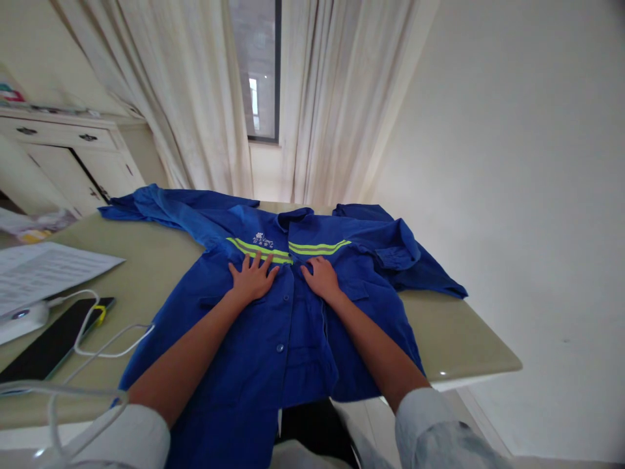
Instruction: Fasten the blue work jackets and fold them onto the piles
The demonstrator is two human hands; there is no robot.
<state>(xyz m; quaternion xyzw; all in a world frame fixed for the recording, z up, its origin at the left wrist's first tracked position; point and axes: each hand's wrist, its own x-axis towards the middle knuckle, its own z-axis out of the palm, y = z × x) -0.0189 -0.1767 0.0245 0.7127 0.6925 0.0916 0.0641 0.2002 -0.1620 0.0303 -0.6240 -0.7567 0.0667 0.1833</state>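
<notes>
A blue work jacket (pixel 234 365) lies front side up, with yellow-green and grey stripes across the chest and white lettering on one side. Its lower hem hangs over the near table edge. My left hand (pixel 251 279) rests flat on the chest just below the stripe, fingers spread. Across the front opening, my right hand (pixel 321 277) lies on the other panel, close to its edge, with its fingers slightly bent and nothing visibly held in them. The front panels part below the hands, and a button (pixel 280 348) shows on the left one.
The jacket lies on a greenish table (pixel 463 335). At left are printed sheets (pixel 53 270), a black phone (pixel 53 339), a white device (pixel 24 320) and a looping white cable (pixel 110 354). More blue cloth (pixel 430 273) lies under the right sleeve. Curtains and a white wall stand behind.
</notes>
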